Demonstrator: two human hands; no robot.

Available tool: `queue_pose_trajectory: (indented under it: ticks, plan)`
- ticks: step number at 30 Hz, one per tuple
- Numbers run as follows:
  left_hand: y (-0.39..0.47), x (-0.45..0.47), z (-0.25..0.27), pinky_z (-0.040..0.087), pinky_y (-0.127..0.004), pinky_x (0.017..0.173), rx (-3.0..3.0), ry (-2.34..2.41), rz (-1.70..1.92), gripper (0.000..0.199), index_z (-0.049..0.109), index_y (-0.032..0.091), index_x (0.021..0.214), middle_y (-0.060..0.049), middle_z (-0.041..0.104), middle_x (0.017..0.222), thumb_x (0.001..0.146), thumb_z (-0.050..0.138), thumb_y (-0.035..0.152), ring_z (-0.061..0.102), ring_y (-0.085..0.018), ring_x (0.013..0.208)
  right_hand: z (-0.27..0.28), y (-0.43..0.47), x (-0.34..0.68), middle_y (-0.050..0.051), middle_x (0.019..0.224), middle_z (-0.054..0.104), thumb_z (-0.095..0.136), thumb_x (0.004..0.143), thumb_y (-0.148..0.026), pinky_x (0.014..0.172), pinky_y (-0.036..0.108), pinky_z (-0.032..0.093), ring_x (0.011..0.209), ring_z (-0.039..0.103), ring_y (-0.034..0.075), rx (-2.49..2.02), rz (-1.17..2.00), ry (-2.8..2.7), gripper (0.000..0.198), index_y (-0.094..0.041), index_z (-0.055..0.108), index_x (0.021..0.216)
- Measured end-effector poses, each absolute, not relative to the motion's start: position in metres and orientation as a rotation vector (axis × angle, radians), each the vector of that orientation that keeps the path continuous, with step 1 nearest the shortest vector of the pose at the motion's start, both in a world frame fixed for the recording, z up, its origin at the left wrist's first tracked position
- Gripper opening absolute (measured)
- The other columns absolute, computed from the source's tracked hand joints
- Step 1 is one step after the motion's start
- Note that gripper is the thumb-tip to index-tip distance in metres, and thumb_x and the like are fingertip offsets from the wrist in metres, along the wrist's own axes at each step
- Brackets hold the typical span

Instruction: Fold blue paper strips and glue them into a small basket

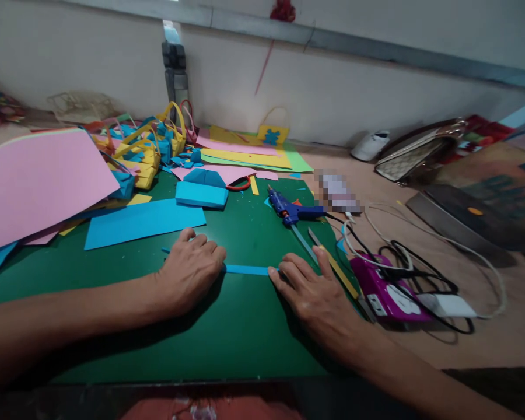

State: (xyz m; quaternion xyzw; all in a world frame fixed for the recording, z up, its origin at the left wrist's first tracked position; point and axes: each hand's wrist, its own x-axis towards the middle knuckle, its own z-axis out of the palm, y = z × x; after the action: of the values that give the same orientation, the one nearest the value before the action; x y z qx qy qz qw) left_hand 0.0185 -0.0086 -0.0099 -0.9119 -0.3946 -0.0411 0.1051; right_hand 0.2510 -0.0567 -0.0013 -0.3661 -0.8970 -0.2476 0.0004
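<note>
A narrow blue paper strip lies across the green mat, stretched between my two hands. My left hand is closed over its left part, knuckles up, with a short blue end showing beyond the fingers. My right hand has its fingers bent and pressed together at the strip's right end, its thumb tip on the paper. Above my left hand lie a flat blue paper sheet and a folded blue paper piece. A blue glue gun with a glue stick rests above my right hand.
Large pink paper and several small paper baskets lie at the left. A yellow-and-grey cutter sits beside my right hand. Further right are a purple power strip with tangled cables, a phone and a dark case.
</note>
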Motion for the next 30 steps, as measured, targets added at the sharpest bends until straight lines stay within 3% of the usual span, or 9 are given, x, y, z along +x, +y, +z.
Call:
queue_pose_trajectory:
  ticks: [6, 12, 15, 21, 30]
  plan:
    - [-0.009, 0.018, -0.010, 0.030, -0.037, 0.067, -2.717, -1.159, -0.135, 0.021, 0.057, 0.014, 0.073, -0.008, 0.062, 0.069, 0.088, 0.042, 0.015, 0.055, -0.023, 0.068, 0.001, -0.061, 0.260, 0.009, 0.089, 0.060, 0.044, 0.084, -0.009, 0.092, 0.052, 0.029, 0.094, 0.048, 0.024, -1.268, -0.729, -2.842, 0.027, -0.012, 0.060, 0.106]
    - [-0.009, 0.019, -0.009, 0.032, -0.039, 0.068, -2.755, -1.164, -0.125, 0.021, 0.058, 0.014, 0.073, -0.009, 0.063, 0.070, 0.088, 0.042, 0.014, 0.056, -0.025, 0.070, 0.004, -0.066, 0.251, 0.010, 0.087, 0.060, 0.046, 0.082, -0.007, 0.094, 0.054, 0.026, 0.095, 0.047, 0.027, -1.304, -0.882, -2.813, 0.025, -0.011, 0.063, 0.100]
    - [-0.009, 0.019, -0.008, 0.032, -0.040, 0.070, -2.767, -1.164, -0.123, 0.019, 0.058, 0.014, 0.074, -0.009, 0.064, 0.072, 0.087, 0.043, 0.014, 0.057, -0.024, 0.071, 0.007, -0.066, 0.237, 0.010, 0.086, 0.059, 0.045, 0.082, -0.006, 0.093, 0.054, 0.026, 0.095, 0.046, 0.028, -1.370, -0.921, -2.752, 0.030, -0.010, 0.061, 0.107]
    - [-0.009, 0.020, -0.010, 0.033, -0.039, 0.069, -2.730, -1.188, -0.125, 0.019, 0.058, 0.014, 0.074, -0.009, 0.063, 0.071, 0.087, 0.044, 0.017, 0.058, -0.026, 0.072, 0.000, -0.056, 0.201, 0.007, 0.082, 0.058, 0.049, 0.079, -0.008, 0.094, 0.056, 0.024, 0.083, 0.048, 0.024, -1.318, -0.720, -2.817, 0.029, -0.014, 0.061, 0.104]
    - [-0.011, 0.020, -0.008, 0.033, -0.039, 0.070, -2.702, -1.145, -0.166, 0.021, 0.055, 0.015, 0.068, -0.008, 0.061, 0.064, 0.084, 0.043, 0.011, 0.058, -0.024, 0.066, -0.008, -0.053, 0.174, 0.008, 0.081, 0.056, 0.043, 0.080, -0.006, 0.096, 0.057, 0.025, 0.081, 0.046, 0.024, -1.282, -0.540, -2.841, 0.025, -0.011, 0.062, 0.096]
